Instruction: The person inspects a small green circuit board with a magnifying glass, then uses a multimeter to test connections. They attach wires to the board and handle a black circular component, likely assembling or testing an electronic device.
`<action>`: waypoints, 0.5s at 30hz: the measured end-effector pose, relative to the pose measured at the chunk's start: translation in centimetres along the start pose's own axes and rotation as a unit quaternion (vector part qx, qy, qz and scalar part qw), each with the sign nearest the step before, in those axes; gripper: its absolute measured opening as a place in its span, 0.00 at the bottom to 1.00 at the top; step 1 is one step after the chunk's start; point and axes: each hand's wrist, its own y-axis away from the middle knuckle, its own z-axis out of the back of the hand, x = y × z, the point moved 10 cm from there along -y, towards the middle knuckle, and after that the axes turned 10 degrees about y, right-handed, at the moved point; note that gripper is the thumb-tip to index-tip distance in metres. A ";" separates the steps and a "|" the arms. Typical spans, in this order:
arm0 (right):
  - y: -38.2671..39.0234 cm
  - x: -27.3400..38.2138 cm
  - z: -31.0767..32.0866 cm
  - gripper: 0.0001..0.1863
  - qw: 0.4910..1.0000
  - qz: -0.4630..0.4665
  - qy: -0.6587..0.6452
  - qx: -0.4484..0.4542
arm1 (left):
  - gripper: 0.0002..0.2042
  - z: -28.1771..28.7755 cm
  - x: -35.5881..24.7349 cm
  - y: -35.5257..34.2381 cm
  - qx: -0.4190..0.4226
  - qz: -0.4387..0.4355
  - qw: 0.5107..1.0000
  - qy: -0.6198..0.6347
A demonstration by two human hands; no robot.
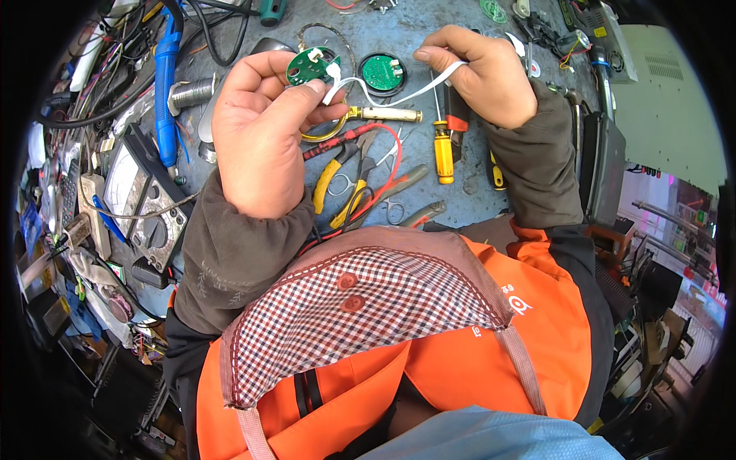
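Note:
My left hand [264,126] pinches a small round green circuit board [307,70] between thumb and fingers, with a white plug at its edge. From that plug a flat white cable [420,94] sags and rises to my right hand [487,77], whose thumb and forefinger are closed on its far part. Between the hands, a second round green board [382,74] sits in a black round housing on the bench. Below it lies a white-handled magnifying glass [391,114] with a brass-coloured rim, partly covered by my left fingers.
A yellow-handled screwdriver [444,157], yellow-handled pliers [330,182] and a red cable [391,176] lie nearer me on the blue bench. To the left are a solder spool [192,93] and a blue-handled tool [165,100]. Clutter crowds the left edge.

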 end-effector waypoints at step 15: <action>1.1 -4.6 -1.1 0.11 0.919 -0.188 -0.345 -0.021 | 0.11 -0.3 0.1 0.5 0.004 -0.010 1.000 -0.023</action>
